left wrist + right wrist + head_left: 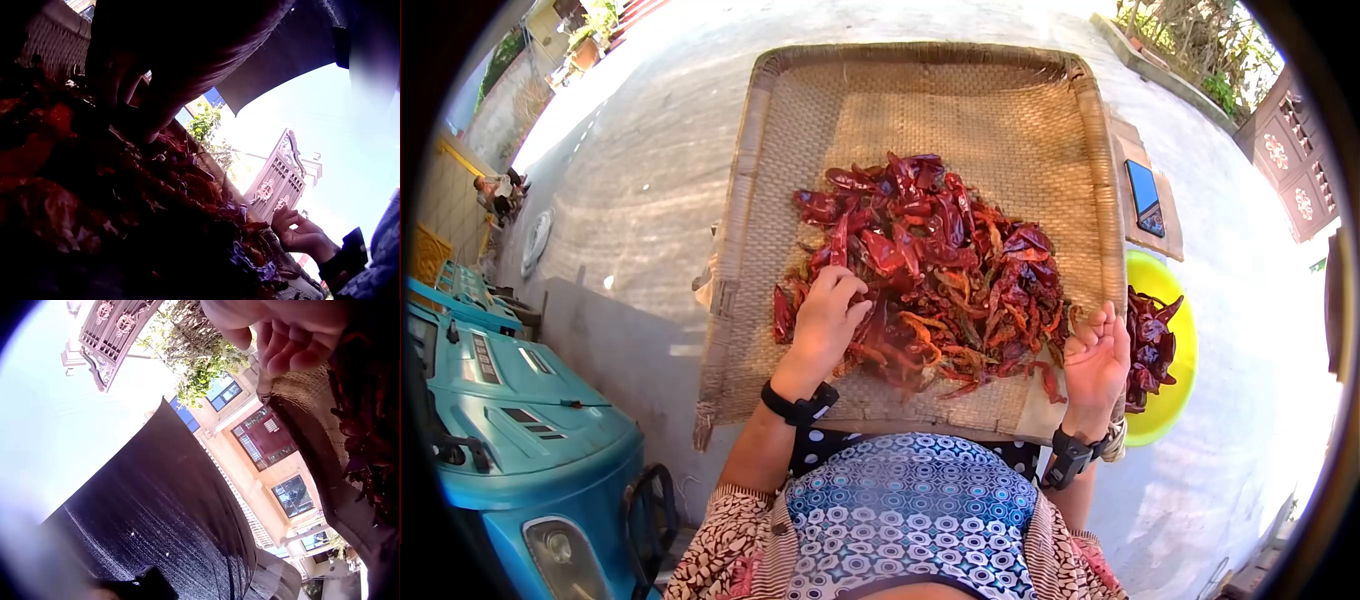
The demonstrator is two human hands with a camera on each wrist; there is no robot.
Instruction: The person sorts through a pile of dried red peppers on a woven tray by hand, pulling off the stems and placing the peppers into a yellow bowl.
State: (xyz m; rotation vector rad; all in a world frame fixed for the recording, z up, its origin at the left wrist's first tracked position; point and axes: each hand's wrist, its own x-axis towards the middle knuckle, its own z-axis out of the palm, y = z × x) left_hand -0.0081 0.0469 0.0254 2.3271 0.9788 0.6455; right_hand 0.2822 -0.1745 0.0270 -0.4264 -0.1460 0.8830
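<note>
A heap of dried red chili peppers (940, 250) lies on a shallow woven tray (800, 110). My left hand (830, 315) is at the heap's near left side, fingers bent, and pinches a red chili pepper (839, 243) that points away from the fingertips. In the left wrist view the left hand (181, 69) reaches down over the peppers, mostly in dark shadow. My right hand (1097, 360) is at the tray's right edge, palm up with loosely curled fingers and nothing in it. The right wrist view shows these bent fingers (294, 353) near the tray rim.
Right of the tray stands a yellow basin (1180, 360) with dark red chili peppers (1148, 350). A phone (1144, 197) lies on cardboard (1165, 225) beyond it. A teal vehicle (520, 400) is at the left, and a person (500, 195) sits farther off.
</note>
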